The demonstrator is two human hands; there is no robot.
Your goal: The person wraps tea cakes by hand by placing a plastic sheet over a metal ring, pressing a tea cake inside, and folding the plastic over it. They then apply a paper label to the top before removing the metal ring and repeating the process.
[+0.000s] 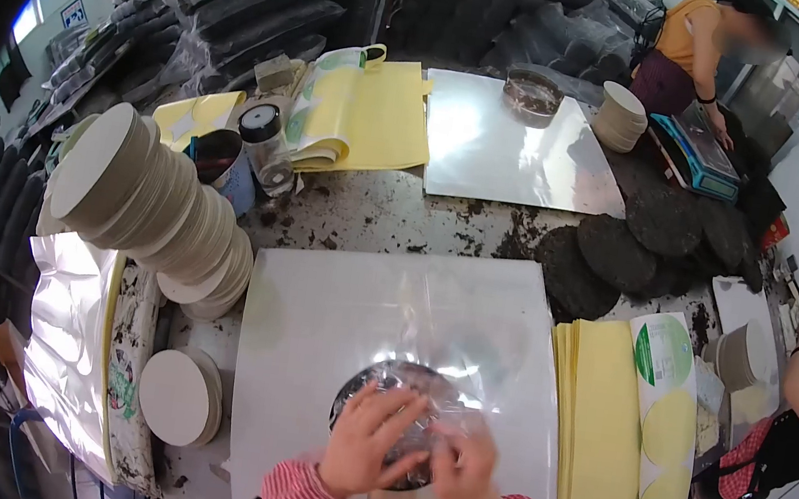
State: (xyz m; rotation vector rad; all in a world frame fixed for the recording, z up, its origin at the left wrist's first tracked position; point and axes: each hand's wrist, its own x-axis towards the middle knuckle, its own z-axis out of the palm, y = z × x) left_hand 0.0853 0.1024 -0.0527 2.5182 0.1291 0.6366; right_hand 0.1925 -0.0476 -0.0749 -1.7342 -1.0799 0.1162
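A dark round disc [347,396] wrapped in clear plastic film [447,389] lies on a white sheet [310,319] in front of me. My left hand [372,440] rests on the film over the disc, its fingers stretched out and apart. Beside it, my right hand [467,468] has its fingers curled at the film near the disc's right edge, somewhat blurred by motion. Both hands and the film's glare hide much of the disc.
Stacks of round cardboard discs [178,397] stand at the left. Yellow label sheets [604,418] lie at the right, with dark round cakes [577,278] behind them. A clear jar [270,157] stands further back. Two other people [684,45] are at the right.
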